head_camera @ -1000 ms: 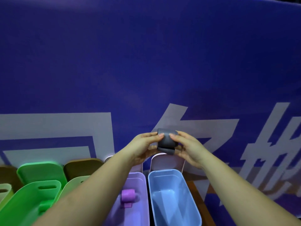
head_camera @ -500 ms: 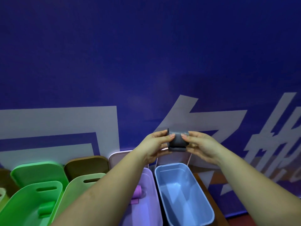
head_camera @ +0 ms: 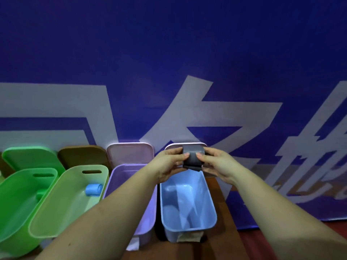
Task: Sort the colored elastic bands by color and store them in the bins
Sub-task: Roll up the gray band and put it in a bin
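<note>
Grey band point(head_camera: 193, 158) held up between both hands, above the far end of the blue bin point(head_camera: 187, 201), folded or rolled into a squarish wad. Pinched on its left edge by the left hand point(head_camera: 169, 164), thumb on the near face, fingers curled behind. Pinched on its right edge by the right hand point(head_camera: 216, 164) in the same way, thumb tip meeting the band's front. Both forearms reaching in from the near edge, the left one crossing over the purple bin point(head_camera: 129, 177).

Directly below the band: blue bin, open, nothing coloured visible inside. Just left, touching side to side: purple bin, contents hidden by the arm. Further left: pale green bin point(head_camera: 67, 201) with a blue roll point(head_camera: 93, 189) lying at its far end. Leftmost: bright green bin point(head_camera: 16, 203), a green roll point(head_camera: 40, 194) half hidden against its right wall.

Behind the bins, propped upright: green lid point(head_camera: 32, 156), brown lid point(head_camera: 82, 154), pink lid point(head_camera: 130, 152), and another pink lid point(head_camera: 172, 146) mostly hidden by the hands. All standing on a wooden surface point(head_camera: 223, 222). Beyond: blue banner point(head_camera: 169, 53) with large white characters.
</note>
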Tool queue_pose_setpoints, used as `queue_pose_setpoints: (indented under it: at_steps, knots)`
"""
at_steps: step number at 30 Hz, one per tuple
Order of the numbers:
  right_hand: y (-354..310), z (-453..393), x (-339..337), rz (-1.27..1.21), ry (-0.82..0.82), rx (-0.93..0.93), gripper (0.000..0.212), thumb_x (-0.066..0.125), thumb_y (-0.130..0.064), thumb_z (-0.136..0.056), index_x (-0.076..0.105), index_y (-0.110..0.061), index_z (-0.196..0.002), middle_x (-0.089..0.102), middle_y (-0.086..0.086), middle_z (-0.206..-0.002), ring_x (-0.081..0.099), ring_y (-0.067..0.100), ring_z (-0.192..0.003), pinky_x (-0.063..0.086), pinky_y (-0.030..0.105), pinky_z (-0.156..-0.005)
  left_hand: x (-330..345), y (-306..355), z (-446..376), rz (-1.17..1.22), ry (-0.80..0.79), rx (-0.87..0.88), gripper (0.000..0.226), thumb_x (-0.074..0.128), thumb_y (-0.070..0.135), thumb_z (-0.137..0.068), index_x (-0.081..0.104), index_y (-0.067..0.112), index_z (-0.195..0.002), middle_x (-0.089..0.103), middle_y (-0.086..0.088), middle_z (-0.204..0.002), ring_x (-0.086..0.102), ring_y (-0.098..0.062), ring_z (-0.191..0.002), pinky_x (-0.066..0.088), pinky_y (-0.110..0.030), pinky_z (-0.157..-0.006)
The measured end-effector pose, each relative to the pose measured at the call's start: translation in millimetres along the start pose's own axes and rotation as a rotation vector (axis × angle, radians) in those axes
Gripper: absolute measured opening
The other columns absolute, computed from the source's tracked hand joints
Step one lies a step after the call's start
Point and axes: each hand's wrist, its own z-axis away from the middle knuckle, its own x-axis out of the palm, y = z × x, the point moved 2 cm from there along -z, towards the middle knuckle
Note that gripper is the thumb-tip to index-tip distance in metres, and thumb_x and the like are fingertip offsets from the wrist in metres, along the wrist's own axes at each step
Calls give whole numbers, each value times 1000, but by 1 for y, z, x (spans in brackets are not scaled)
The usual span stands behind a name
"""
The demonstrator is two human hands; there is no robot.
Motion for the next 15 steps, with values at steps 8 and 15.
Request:
queue_pose_setpoints:
  at_steps: [8,15]
  knots:
    - [83,-40,-10,96,-60,151,27,55,0,-91,57,-9,-117,63,6,-106,62,14,-90,54,16,-69,-16,-80,-30,18,117,-121,28,42,-1,-95,64,13,-107,67,-8,-107,59,-25,-108,43,-37,-100]
    - [144,-100,-4,227,18,330,22,54,-2,-89,63,-11,-107,66,11,-109,61,29,-106,46,45,-99,-30,-126,-80,108,379,-241,34,34,-11,-86,63,4,-95,64,-16,-93,60,-29,-86,46,-40,-82]
